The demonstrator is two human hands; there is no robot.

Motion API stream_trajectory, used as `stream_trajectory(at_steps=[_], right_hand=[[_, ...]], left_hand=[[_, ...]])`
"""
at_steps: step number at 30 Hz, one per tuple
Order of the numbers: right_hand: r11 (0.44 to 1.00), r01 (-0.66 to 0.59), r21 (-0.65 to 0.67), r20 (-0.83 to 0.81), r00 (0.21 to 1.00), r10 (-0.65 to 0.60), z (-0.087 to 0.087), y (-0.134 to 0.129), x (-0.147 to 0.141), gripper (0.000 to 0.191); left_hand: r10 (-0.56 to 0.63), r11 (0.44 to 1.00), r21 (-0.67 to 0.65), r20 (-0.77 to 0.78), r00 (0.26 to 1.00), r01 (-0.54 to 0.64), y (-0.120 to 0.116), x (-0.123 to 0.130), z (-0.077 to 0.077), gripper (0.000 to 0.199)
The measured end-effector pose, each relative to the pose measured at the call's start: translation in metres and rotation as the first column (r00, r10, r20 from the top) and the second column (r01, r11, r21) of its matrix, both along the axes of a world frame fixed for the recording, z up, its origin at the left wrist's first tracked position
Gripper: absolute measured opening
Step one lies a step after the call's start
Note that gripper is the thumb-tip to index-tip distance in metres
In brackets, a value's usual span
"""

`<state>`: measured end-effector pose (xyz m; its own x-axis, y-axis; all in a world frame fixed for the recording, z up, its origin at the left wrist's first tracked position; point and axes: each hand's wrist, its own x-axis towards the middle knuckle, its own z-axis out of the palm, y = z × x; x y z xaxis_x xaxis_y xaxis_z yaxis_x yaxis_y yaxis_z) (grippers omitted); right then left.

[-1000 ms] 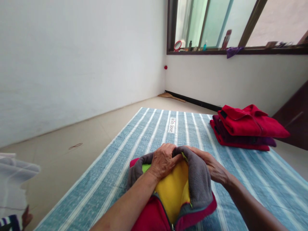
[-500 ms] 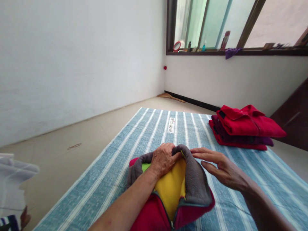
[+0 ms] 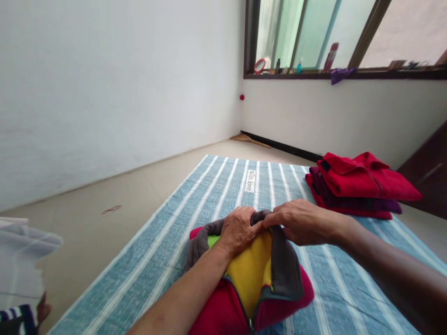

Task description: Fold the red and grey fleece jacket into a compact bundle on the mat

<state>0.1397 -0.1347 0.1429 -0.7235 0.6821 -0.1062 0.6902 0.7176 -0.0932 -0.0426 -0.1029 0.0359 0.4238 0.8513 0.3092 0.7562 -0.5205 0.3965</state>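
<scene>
- Head view: the fleece jacket (image 3: pixel 218 309) lies at the lower centre of the frame, its near end cut off by the bottom edge; magenta cloth, a grey collar (image 3: pixel 286 272) and a yellow lining (image 3: pixel 248 272) show.
- The left hand (image 3: pixel 239 228) is curled over the collar's far edge, gripping it; its fingertips are hidden, and its forearm covers part of the jacket.
- The right hand (image 3: pixel 303 221) pinches the collar just beside the left thumb, its fingers closed and partly hidden behind the hand.
- A striped cloth (image 3: pixel 167 232) covers whatever bears the jacket; what that is cannot be told.
- At the right, a stack of folded garments (image 3: pixel 368 181) sits on this cloth; its lower layers are mostly hidden.
- At the lower left, white fabric (image 3: pixel 23 260) is cut off by the frame, above a striped sleeve (image 3: pixel 17 318) and what looks like another person's blurred hand (image 3: pixel 43 308).
- On the windowsill (image 3: pixel 373 74), upper right, stand a blue bottle (image 3: pixel 299 68) and a tall red container (image 3: pixel 330 57); their contents cannot be made out.
</scene>
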Motion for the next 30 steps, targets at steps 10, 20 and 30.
stream_trajectory(at_steps=[10,20,30], right_hand=[[0.999,0.032,-0.017,0.115,0.993,-0.030,-0.007,0.007,0.017,0.019],[0.992,0.028,-0.120,-0.126,0.991,-0.043,-0.006,0.009,0.006,0.033],[0.994,0.096,-0.045,-0.158,0.982,-0.102,-0.011,0.006,0.003,0.019]], left_hand=[[-0.020,0.999,-0.035,0.144,0.989,0.025,0.000,-0.002,-0.002,0.017],[0.088,0.994,-0.082,0.145,0.986,-0.077,0.003,-0.001,0.000,0.027],[0.121,0.986,-0.125,0.080,0.989,-0.111,0.005,0.004,0.002,0.038]])
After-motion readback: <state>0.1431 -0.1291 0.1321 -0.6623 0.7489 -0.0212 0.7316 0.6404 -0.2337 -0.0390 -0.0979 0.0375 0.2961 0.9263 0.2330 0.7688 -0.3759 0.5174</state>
